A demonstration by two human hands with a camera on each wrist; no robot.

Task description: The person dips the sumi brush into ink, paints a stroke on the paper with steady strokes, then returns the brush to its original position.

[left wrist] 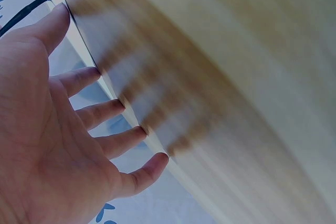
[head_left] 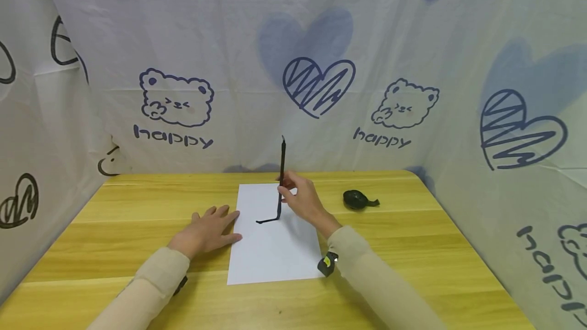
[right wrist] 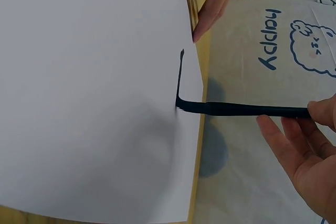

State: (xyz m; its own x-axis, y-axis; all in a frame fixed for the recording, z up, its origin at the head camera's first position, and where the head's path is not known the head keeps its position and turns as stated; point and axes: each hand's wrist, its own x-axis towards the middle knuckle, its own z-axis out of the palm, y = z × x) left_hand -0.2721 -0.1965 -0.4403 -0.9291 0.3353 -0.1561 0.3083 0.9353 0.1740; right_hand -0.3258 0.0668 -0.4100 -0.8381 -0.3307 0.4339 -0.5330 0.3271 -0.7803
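In the head view my right hand [head_left: 300, 197] pinches a dark writing brush [head_left: 282, 167], held nearly upright over a white sheet of paper [head_left: 270, 253]. The right wrist view shows the bristles of the brush [right wrist: 191, 107] bent against the paper [right wrist: 94, 77], at the end of a thin black ink stroke [right wrist: 180, 72]. That stroke runs leftward from the tip in the head view. My left hand [head_left: 208, 233] lies with fingers spread at the paper's left edge. Its fingertips touch down there in the left wrist view, along the tabletop [left wrist: 210, 145].
A small black dish with a short handle [head_left: 355, 199] stands on the wooden table [head_left: 403, 248], right of the paper. White cloth [head_left: 247, 116] printed with hearts and bears hangs behind the table and along both sides.
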